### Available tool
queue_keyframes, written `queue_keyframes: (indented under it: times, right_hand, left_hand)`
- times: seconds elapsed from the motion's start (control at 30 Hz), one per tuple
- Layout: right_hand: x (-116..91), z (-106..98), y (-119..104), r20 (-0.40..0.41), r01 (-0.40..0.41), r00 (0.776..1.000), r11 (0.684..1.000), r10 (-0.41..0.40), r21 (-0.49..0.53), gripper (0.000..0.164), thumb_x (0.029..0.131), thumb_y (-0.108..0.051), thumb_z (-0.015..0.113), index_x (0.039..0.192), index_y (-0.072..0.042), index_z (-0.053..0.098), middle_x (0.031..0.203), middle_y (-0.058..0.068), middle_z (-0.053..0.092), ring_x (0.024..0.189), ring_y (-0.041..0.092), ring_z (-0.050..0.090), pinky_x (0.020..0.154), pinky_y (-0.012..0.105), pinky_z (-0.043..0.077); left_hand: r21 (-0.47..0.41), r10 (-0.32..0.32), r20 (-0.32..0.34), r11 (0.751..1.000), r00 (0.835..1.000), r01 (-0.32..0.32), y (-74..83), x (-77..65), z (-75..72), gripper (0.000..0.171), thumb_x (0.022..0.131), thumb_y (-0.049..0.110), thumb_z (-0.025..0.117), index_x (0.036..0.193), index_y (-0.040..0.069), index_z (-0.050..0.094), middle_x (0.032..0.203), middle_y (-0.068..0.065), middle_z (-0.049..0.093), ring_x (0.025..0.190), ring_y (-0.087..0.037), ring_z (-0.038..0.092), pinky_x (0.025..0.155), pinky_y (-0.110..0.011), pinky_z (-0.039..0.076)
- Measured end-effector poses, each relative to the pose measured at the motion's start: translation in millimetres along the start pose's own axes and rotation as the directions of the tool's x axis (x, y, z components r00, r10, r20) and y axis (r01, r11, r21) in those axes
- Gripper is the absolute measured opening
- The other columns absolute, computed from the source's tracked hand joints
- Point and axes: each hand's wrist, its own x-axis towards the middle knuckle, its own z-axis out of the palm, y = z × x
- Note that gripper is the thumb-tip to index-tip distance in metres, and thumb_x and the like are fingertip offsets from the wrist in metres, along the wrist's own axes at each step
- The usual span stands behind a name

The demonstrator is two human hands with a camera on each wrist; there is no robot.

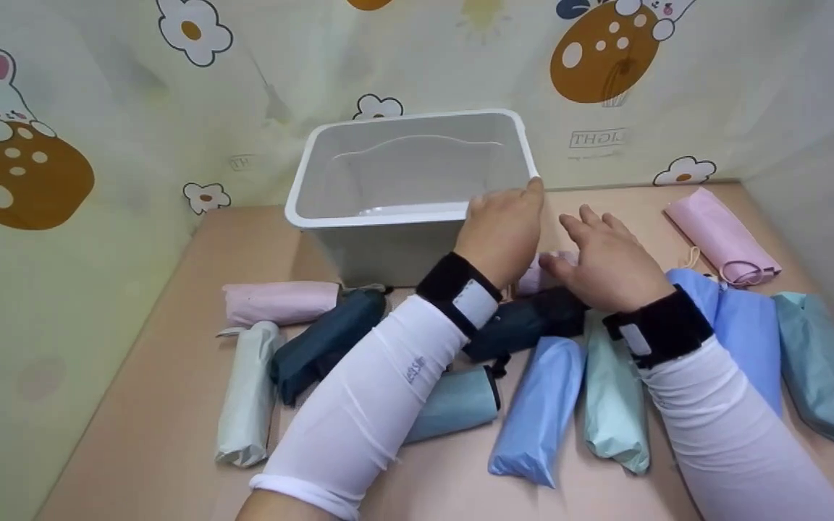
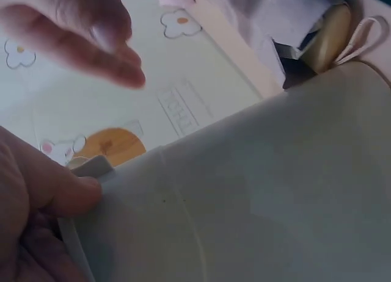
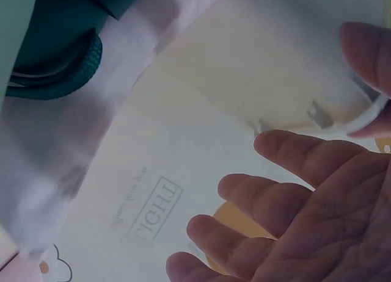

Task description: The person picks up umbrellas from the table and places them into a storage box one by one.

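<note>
White bin (image 1: 388,250), seemingly upright on the worktop (image 1: 163,376) — left hand (image 1: 504,231) pinching its rim (image 1: 388,217), right hand (image 1: 616,264) near, fingers spread — could tip onto folded umbrellas (image 1: 536,412) if tugged at one corner

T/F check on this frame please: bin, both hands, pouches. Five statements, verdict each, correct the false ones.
1. The left hand grips the white-rimmed bin. True.
2. The right hand grips the bin as well. False: the right hand holds nothing, its fingers extended.
3. A blue pouch lies just left of a mint pouch in the head view. True.
4. The rightmost pouch in the head view is pink. False: it is teal.
5. The bin stands on the near side of the table. False: it stands on the far side, by the patterned backdrop.
</note>
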Motion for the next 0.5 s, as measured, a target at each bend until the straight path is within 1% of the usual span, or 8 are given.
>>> queue_keyframes:
  times: [0.13, 0.2, 0.27, 0.3, 0.33, 0.4, 0.43, 0.5]
  right_hand:
    - [0.0, -3.1, 2.4, -0.008, 0.014, 1.0, 1.0, -0.014, 0.0, 0.071, 0.087, -0.046, 0.053, 0.141, -0.003, 0.035, 0.146, 0.027, 0.028, 0.135, 0.048, 0.021, 0.111, 0.052, 0.016]
    - [-0.4, -5.7, 4.1, -0.007, 0.01, 1.0, 1.0, -0.01, 0.003, 0.069, 0.087, -0.041, 0.054, 0.141, -0.003, 0.035, 0.146, 0.027, 0.028, 0.135, 0.048, 0.021, 0.111, 0.053, 0.015]
    - [-0.4, -8.2, 5.4, -0.002, -0.002, 1.0, 1.0, 0.002, 0.008, 0.07, 0.087, -0.041, 0.055, 0.142, -0.005, 0.033, 0.147, 0.027, 0.028, 0.135, 0.048, 0.02, 0.11, 0.054, 0.017]
    - [-0.3, -9.1, 6.0, 0.003, -0.01, 1.0, 1.0, 0.01, 0.011, 0.071, 0.087, -0.042, 0.054, 0.143, -0.005, 0.033, 0.147, 0.027, 0.027, 0.135, 0.048, 0.02, 0.109, 0.055, 0.017]
    - [-0.3, -10.0, 6.6, 0.009, -0.017, 1.0, 1.0, 0.017, 0.015, 0.072, 0.087, -0.045, 0.053, 0.143, -0.005, 0.032, 0.148, 0.026, 0.026, 0.135, 0.049, 0.021, 0.109, 0.056, 0.018]
    - [0.1, -11.2, 7.7, 0.02, -0.029, 0.999, 0.999, 0.029, 0.02, 0.075, 0.087, -0.051, 0.051, 0.143, -0.006, 0.032, 0.148, 0.025, 0.025, 0.134, 0.049, 0.021, 0.107, 0.058, 0.019]
    - [0.3, -11.8, 8.1, 0.026, -0.035, 0.999, 0.999, 0.035, 0.023, 0.078, 0.086, -0.055, 0.05, 0.143, -0.006, 0.032, 0.149, 0.025, 0.024, 0.134, 0.049, 0.021, 0.107, 0.058, 0.02]
    - [0.5, -12.8, 9.3, 0.037, -0.046, 0.998, 0.999, 0.045, 0.028, 0.081, 0.086, -0.06, 0.047, 0.143, -0.006, 0.031, 0.149, 0.025, 0.023, 0.135, 0.049, 0.02, 0.107, 0.059, 0.019]
  left_hand:
    - [-0.028, 0.047, -0.01, 0.998, 0.999, -0.048, 12.3, 2.9, 2.5, 0.052, 0.091, 0.013, 0.049, 0.141, 0.012, 0.036, 0.125, -0.001, 0.06, 0.11, -0.02, 0.057, 0.092, -0.037, 0.04]
    - [-0.052, 0.072, -0.005, 0.996, 0.997, -0.072, 17.2, 4.6, 2.8, 0.052, 0.092, 0.012, 0.048, 0.142, 0.012, 0.035, 0.128, 0.0, 0.058, 0.113, -0.019, 0.055, 0.094, -0.036, 0.039]
    - [-0.097, 0.09, 0.015, 0.991, 0.996, -0.088, 18.1, 5.8, 0.6, 0.058, 0.09, 0.015, 0.054, 0.144, 0.016, 0.032, 0.132, 0.002, 0.055, 0.118, -0.018, 0.052, 0.098, -0.036, 0.037]
    - [-0.119, 0.096, 0.024, 0.989, 0.995, -0.092, 16.1, 5.8, -1.4, 0.057, 0.09, 0.016, 0.055, 0.143, 0.018, 0.033, 0.132, 0.003, 0.054, 0.118, -0.017, 0.051, 0.098, -0.036, 0.037]
    - [-0.135, 0.096, 0.042, 0.987, 0.995, -0.089, 12.0, 5.0, -4.3, 0.059, 0.09, 0.017, 0.056, 0.144, 0.021, 0.032, 0.134, 0.004, 0.052, 0.121, -0.017, 0.049, 0.099, -0.037, 0.036]
    - [-0.155, 0.077, 0.087, 0.986, 0.993, -0.063, -2.9, 1.7, -11.6, 0.061, 0.089, 0.021, 0.059, 0.143, 0.026, 0.032, 0.138, 0.006, 0.048, 0.126, -0.015, 0.045, 0.103, -0.038, 0.033]
    - [-0.162, 0.054, 0.108, 0.986, 0.993, -0.036, -13.1, -0.8, -15.3, 0.061, 0.088, 0.022, 0.059, 0.143, 0.028, 0.032, 0.139, 0.007, 0.047, 0.127, -0.015, 0.044, 0.104, -0.039, 0.032]
    - [-0.152, 0.0, 0.13, 0.988, 0.992, 0.02, -37.0, -7.5, -21.9, 0.055, 0.09, 0.02, 0.054, 0.141, 0.03, 0.035, 0.139, 0.007, 0.047, 0.128, -0.016, 0.043, 0.106, -0.041, 0.029]
